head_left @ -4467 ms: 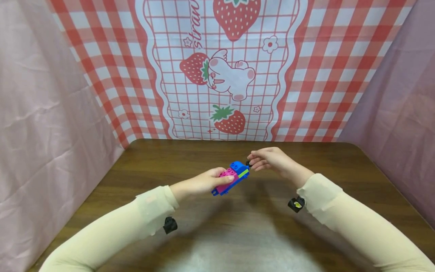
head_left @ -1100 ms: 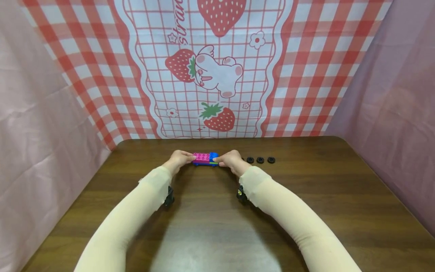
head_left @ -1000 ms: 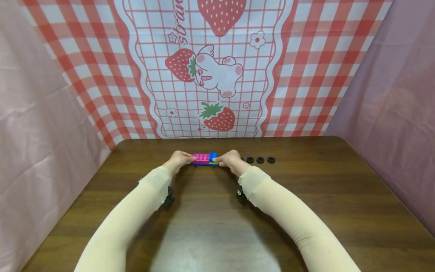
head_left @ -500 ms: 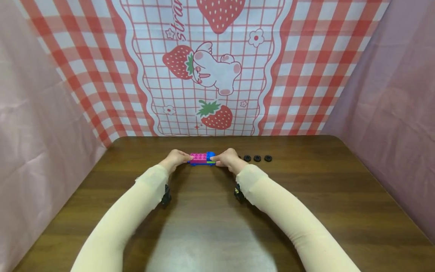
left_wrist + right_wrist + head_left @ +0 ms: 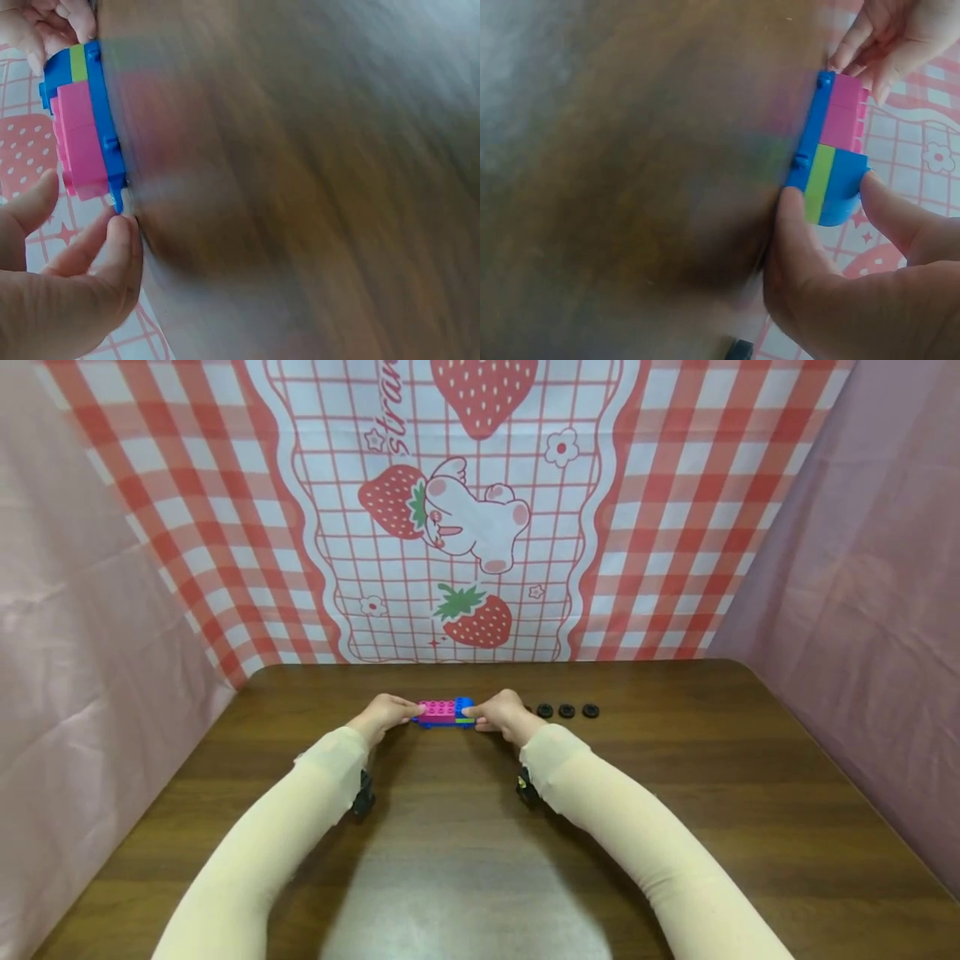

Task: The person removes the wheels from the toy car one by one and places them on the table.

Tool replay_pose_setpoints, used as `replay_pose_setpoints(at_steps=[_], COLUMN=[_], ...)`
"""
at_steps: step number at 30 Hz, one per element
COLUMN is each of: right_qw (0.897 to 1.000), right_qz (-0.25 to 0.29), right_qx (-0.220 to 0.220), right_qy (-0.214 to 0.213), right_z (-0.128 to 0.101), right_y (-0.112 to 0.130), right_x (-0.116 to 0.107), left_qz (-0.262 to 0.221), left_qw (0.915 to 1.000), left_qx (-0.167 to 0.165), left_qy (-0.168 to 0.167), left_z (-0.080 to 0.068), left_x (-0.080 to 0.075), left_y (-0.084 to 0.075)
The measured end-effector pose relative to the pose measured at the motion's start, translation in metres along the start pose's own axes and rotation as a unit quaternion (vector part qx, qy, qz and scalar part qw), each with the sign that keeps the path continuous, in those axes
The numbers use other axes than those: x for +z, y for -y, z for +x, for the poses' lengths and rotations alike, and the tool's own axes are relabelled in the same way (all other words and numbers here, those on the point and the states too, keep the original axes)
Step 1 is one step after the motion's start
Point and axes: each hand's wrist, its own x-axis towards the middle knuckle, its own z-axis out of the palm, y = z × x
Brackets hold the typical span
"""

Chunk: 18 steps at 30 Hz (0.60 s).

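Note:
A toy car (image 5: 439, 711) of building bricks sits on the wooden table, upright, its length running left to right. It has pink studded bricks, a blue front block, a lime green strip and a blue base with small side pegs. At its pink rear end my left hand (image 5: 384, 714) holds it; in the left wrist view the fingertips (image 5: 122, 225) meet the blue tab on the base. My right hand (image 5: 508, 713) pinches the blue front, with the thumb (image 5: 877, 191) on the blue block and a finger by the base. Both hands partly cover the ends.
Black toy wheels (image 5: 567, 711), several in a row, lie right of my right hand, one partly hidden behind it. A black piece (image 5: 739, 350) shows at the right wrist view's lower edge. The table's far edge meets a red checked cloth (image 5: 660, 568); pink cloth hangs on both sides.
Earlier my left hand held the car raised and tilted, my right hand at its front. It then came down on the table farther back, both hands at its ends. During the last second they barely move.

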Motion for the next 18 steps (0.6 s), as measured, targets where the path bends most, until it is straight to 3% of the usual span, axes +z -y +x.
replay_pose_setpoints(at_steps=[2,3,7,11,18], right_qw=[1.0,1.0,0.999,0.998,0.991], right_qz=[-0.009,-0.018,-0.034,-0.044,-0.1], right_qx=[0.0,0.001,-0.011,-0.042,-0.091], right_qy=[0.001,0.0,-0.001,-0.008,-0.001], right_z=[0.0,-0.001,-0.008,-0.016,-0.034], right_y=[0.0,0.001,0.007,0.016,0.034], right_x=[-0.001,-0.002,-0.005,-0.012,-0.035], left_qz=[0.007,0.023,0.041,0.054,0.085], left_qw=[1.0,0.9996,0.9989,0.9984,0.9959], left_qx=[0.0,-0.019,-0.023,-0.016,0.03], left_qy=[0.001,-0.004,0.004,-0.001,-0.009], left_z=[-0.012,-0.027,-0.045,-0.053,-0.061], left_x=[0.001,0.004,0.001,0.0,-0.003], left_y=[-0.007,-0.019,-0.031,-0.037,-0.056])
